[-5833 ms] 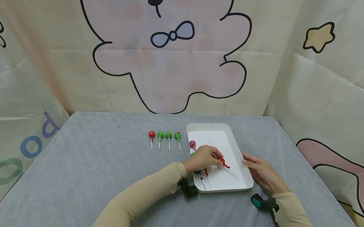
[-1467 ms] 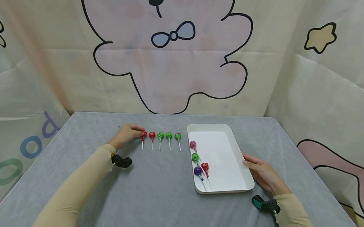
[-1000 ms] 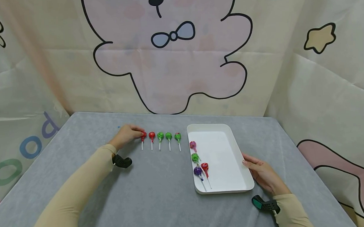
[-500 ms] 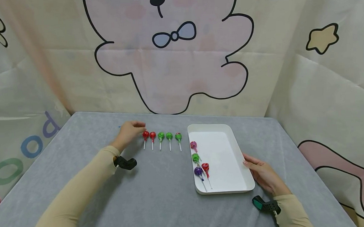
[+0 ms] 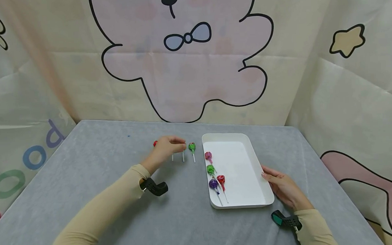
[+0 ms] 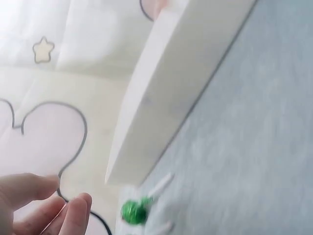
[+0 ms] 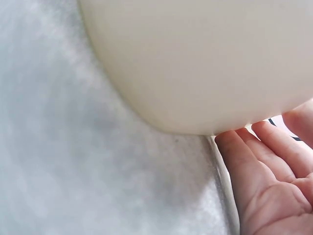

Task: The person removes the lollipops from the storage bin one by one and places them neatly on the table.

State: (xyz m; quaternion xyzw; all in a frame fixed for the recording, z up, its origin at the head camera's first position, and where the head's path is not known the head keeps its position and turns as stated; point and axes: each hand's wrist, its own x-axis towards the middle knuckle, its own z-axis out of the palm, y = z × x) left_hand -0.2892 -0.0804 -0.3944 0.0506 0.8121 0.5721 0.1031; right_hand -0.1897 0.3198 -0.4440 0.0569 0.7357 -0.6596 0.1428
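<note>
While the left hand point(image 5: 166, 150) hung over a row of round, shiny-wrapped, white-stemmed lollipops point(image 5: 192, 147), its thumb and fingers stood apart, nothing visible between them. A green-wrapped head showed at the row's right end, a sliver of red wrapper point(image 5: 155, 143) at the left; the hand hid the heads between. Right hand point(image 5: 284, 188): fingers fairly straight, touching the right wall of a shallow white rectangular tray point(image 5: 247, 189). Inside, along its left side, lay a pink lollipop point(image 5: 208, 155), a green lollipop point(image 5: 210, 169), a purple lollipop point(image 5: 213, 184) and a red lollipop point(image 5: 221, 179), the last two close together.

Risks, as judged: a low-swinging fingertip might roll a round head out of line; lifting purple or red could drag its neighbour; a push from the right hand might slide the tray into the nearest green one.

Desk point(image 5: 127, 197) covered in soft grey cloth, a small blue speck point(image 5: 128, 136) near its far edge. Behind hung pale, creased sheeting point(image 5: 296, 29) printed with a pink cartoon animal point(image 5: 187, 72), a yellow star point(image 5: 347, 41) and coloured letters point(image 5: 34, 158).
</note>
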